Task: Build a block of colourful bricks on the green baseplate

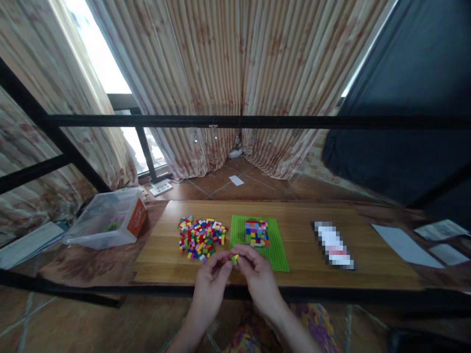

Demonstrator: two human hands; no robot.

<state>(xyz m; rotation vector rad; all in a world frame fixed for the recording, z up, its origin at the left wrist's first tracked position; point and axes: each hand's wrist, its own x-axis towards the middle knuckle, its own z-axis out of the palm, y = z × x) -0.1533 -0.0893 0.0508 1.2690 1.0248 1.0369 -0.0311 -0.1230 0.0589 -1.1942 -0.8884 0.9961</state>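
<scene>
Between the fingertips of both hands is a small yellow-green toy brick (235, 259). My left hand (212, 274) pinches toward it from the left, thumb and forefinger nearly together. My right hand (257, 272) holds it from the other side, with closed fingers. Behind the hands lies a green baseplate (277, 252), and a block of many-coloured bricks (257, 233) is built up on it. Left of the baseplate spreads a loose pile of small coloured bricks (202, 235). Whether the held piece is one brick or two joined is too small to tell.
A wooden board (298, 220) bears the bricks and a phone (334, 245) at right. Beyond its left end stands a clear plastic box (106, 220) with an orange label. Papers (406, 245) lie to the right. A black metal bar (257, 122) crosses behind the board.
</scene>
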